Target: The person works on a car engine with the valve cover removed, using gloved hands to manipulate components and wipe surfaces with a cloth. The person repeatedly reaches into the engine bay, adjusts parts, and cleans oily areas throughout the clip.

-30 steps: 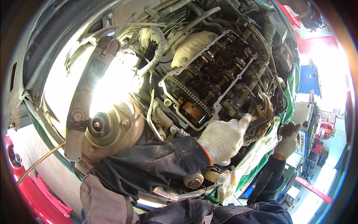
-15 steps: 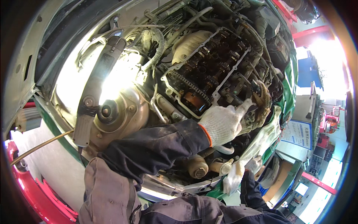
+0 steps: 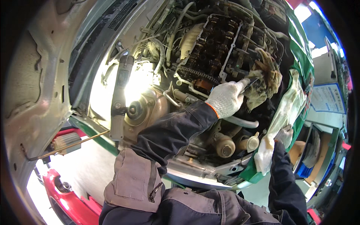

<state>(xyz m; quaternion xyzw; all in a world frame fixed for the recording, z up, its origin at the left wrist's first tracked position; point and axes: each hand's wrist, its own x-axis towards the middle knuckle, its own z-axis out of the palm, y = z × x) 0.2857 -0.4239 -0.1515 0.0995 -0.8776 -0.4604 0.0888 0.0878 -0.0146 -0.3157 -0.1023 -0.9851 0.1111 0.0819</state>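
My left hand, in a white knit glove with an orange cuff, reaches over the front of the engine. Its fingers are closed around something thin and dark that I cannot make out, at the left edge of a dirty brown rag. The rag lies crumpled beside the opened engine top, where oily camshafts and a timing chain are exposed. Over on the right, my gloved right hand rests on the fender edge, against a long whitish cloth draped there. Its fingers seem laid flat; nothing shows in them.
A lit work lamp lies over the strut tower at left. Green fender cover lines the right side. Reservoir caps and a hose sit near the front. A prop rod crosses at left; shelving stands at far right.
The view has swung, bringing more of the raised hood in at left. My left index finger, stretched out before, is now more curled, and more of the rag shows. My right hand stays by the cloth.
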